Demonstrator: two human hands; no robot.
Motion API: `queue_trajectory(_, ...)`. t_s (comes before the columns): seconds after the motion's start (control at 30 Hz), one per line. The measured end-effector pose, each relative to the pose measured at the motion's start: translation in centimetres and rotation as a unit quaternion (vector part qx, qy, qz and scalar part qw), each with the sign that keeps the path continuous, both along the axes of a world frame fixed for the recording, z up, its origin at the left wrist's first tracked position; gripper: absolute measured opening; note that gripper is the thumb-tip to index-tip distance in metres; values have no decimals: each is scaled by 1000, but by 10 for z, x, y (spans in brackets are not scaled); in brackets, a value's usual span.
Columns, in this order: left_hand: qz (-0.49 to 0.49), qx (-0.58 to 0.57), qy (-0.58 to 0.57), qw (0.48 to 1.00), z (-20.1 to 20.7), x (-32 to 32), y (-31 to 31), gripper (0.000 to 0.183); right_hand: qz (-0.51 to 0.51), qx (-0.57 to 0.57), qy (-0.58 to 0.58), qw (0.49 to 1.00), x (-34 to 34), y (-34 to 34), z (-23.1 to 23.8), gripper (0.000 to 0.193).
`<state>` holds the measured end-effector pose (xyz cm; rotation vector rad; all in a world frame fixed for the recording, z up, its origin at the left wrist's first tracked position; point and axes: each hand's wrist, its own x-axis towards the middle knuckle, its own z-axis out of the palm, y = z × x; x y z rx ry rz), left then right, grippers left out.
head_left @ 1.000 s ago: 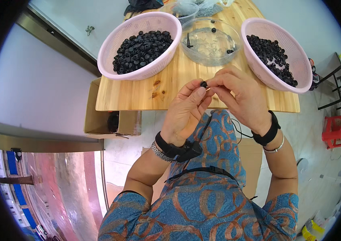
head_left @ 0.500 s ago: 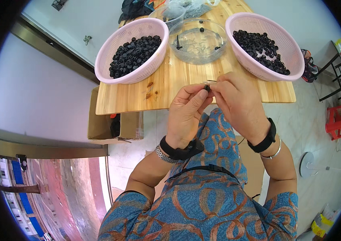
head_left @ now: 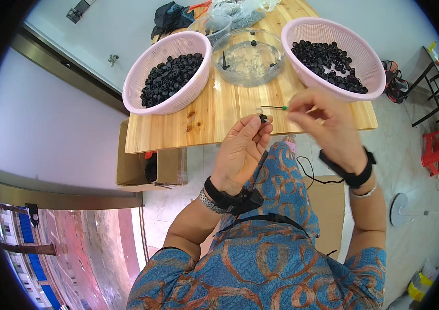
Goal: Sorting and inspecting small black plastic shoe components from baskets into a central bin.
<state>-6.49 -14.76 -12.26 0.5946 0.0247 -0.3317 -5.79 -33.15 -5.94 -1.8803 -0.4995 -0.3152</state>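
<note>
Near the table's front edge, my left hand (head_left: 240, 150) pinches a small black round part (head_left: 263, 119) between thumb and fingertips. My right hand (head_left: 330, 126), a little blurred, is closed on a thin pick-like tool with a green collar (head_left: 280, 107). Its dark shaft points left, above and apart from the black part. Something pale and tiny shows by the shaft's tip, too small to make out. Beyond my hands stands a clear round tray (head_left: 248, 82) with many small clear pieces, a few black parts and a dark pointed object in it.
A pink basket (head_left: 131, 106) heaped with black parts stands at the left of the wooden table (head_left: 173, 132); another pink basket (head_left: 377, 85) with black ring-like parts is at the right. Behind are a clear tub (head_left: 224, 23) and plastic bags (head_left: 245, 15). A cardboard box (head_left: 173, 168) sits below.
My right hand has drawn back to the right with the tool, away from the black part. My left hand stays nearly in place, still pinching the part. The view has shifted slightly.
</note>
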Motion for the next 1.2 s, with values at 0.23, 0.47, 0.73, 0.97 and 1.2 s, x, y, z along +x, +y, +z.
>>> queue_trajectory(0.23, -53, -96, 88, 990, -2, 3, 0, 26, -69, -362, -95, 925, 77, -87, 48, 10)
queue_trajectory(0.47, -52, -140, 161, 976, -5, -2, 2, 23, 24, -550, 177, 816, 156, -104, 15, 18)
queue_trajectory(0.73, -54, -152, 166, 973, -13, 0, 15, 20, -18, -621, 139, 771, 190, -92, 3, 16)
queue_trajectory(0.97, -42, -137, 172, 975, -17, -4, 24, 22, 22, -624, 209, 752, 199, -81, -13, 14)
queue_trajectory(1.2, -28, -130, 141, 981, -6, 0, 24, 25, -25, -491, 76, 867, 176, -90, 22, 21)
